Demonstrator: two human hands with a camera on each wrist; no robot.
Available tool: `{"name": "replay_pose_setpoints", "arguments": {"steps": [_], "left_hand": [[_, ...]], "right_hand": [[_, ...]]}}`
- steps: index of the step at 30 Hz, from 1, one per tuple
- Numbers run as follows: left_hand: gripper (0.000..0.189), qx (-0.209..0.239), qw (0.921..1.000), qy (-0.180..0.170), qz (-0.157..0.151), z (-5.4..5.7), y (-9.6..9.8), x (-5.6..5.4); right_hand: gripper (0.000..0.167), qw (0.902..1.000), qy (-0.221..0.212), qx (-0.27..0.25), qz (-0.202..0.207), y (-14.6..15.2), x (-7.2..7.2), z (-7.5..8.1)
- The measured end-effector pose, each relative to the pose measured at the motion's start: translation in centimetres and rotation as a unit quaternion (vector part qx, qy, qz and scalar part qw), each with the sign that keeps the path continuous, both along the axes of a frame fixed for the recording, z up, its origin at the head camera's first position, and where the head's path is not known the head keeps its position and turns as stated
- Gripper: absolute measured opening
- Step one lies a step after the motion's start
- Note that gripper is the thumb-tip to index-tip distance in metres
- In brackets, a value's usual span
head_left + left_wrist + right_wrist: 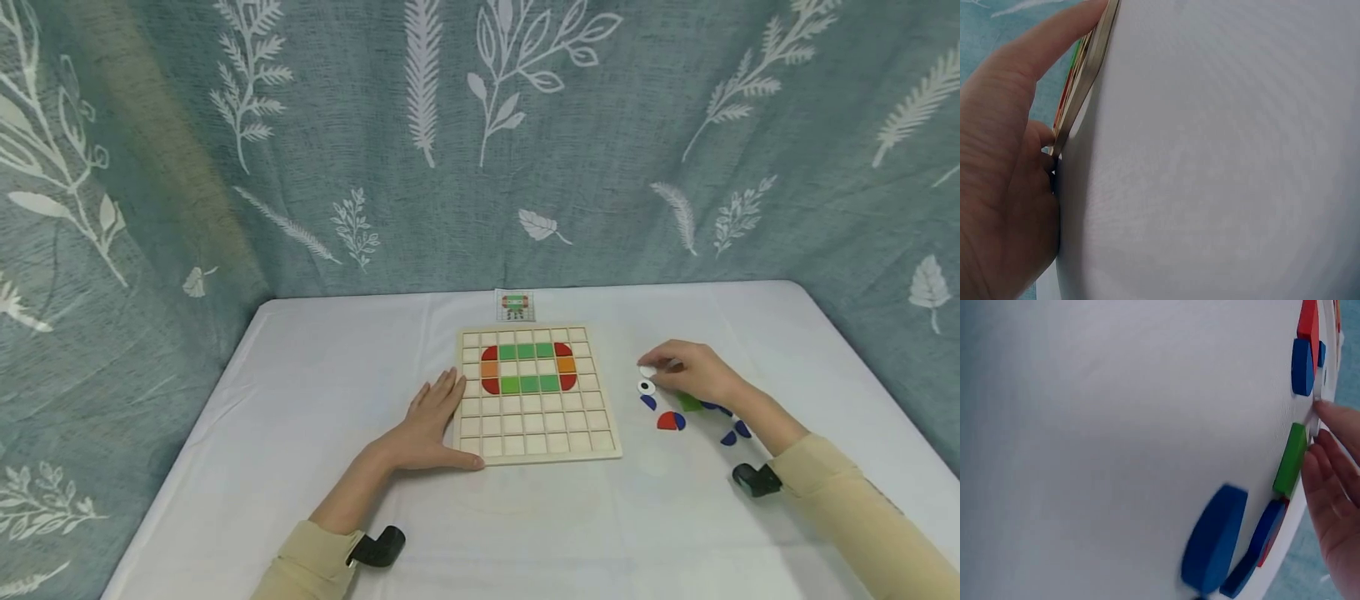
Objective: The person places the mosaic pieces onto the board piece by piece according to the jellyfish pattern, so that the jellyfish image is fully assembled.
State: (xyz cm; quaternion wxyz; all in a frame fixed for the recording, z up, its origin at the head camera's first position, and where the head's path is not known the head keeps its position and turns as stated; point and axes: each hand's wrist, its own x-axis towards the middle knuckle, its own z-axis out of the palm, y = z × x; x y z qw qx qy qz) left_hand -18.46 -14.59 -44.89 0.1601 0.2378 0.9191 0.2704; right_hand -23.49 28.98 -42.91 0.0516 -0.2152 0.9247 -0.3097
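A wooden grid board (536, 427) lies on the white table. In its upper rows, red quarter-round, green and orange tiles (527, 351) form a rounded ring. My left hand (426, 427) rests along the board's left edge, fingers extended and thumb at the near left corner; the left wrist view shows the thumb against the rim. To the right of the board, my right hand (697, 371) pinches a white round piece (647, 372) between thumb and fingers. Just below that lies a white disc with a black dot (647, 387).
Near the right hand lie blue pieces (648, 402), a red piece (667, 421), and a green block (1290, 459) partly under the hand. Behind the board sits a small pattern card (515, 306). A patterned curtain (465, 225) hangs past the table's far edge.
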Motion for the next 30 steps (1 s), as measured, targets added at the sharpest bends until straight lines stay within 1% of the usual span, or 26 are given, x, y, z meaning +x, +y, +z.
{"name": "replay_pose_setpoints", "arguments": {"steps": [4, 9, 11, 13, 15, 18, 20, 23, 25, 27, 30], "left_hand": [[0.124, 0.002, 1.0000, 0.002, -0.002, 0.04, 0.10, 0.03], [0.124, 0.000, 1.0000, 0.004, 0.000, 0.02, 0.12, 0.02], [0.124, 0.001, 1.0000, 0.004, 0.001, 0.02, 0.08, 0.02], [0.124, 0.001, 1.0000, 0.004, 0.002, 0.04, 0.05, 0.03], [0.124, -0.001, 1.0000, 0.003, 0.000, 0.02, 0.02, 0.05], [0.124, -0.001, 1.0000, 0.003, 0.000, -0.03, 0.01, 0.06], [0.124, -0.003, 1.0000, 0.003, 0.000, -0.10, -0.02, 0.05], [0.125, -0.004, 1.0000, 0.004, 0.001, -0.17, -0.06, 0.02], [0.125, -0.006, 1.0000, 0.005, 0.001, -0.16, -0.05, 0.00], [0.125, -0.005, 1.0000, 0.006, 0.000, -0.14, -0.04, 0.00], [0.125, -0.005, 1.0000, 0.005, 0.000, -0.10, -0.04, 0.00]], "right_hand": [[0.023, 0.9999, 0.013, 0.002, -0.002, -0.15, -0.14, -0.29], [0.022, 0.9991, 0.037, 0.020, -0.009, -0.55, -0.18, -0.18], [0.023, 0.9983, 0.045, 0.029, -0.022, -0.62, -0.16, -0.13], [0.025, 0.9974, 0.046, 0.033, -0.045, -0.56, -0.23, -0.15], [0.027, 0.9963, 0.035, 0.033, -0.072, -0.40, -0.30, -0.22], [0.031, 0.9940, -0.002, 0.025, -0.107, -0.15, -0.49, -0.20], [0.031, 0.9921, -0.023, 0.024, -0.121, -0.06, -0.58, -0.08], [0.029, 0.9903, -0.034, 0.034, -0.131, -0.02, -0.58, 0.14], [0.026, 0.9907, -0.031, 0.039, -0.127, 0.06, -0.52, 0.21], [0.025, 0.9928, -0.028, 0.037, -0.110, 0.15, -0.42, 0.24], [0.029, 0.9973, -0.028, 0.020, -0.065, 0.34, -0.38, 0.15]]}}
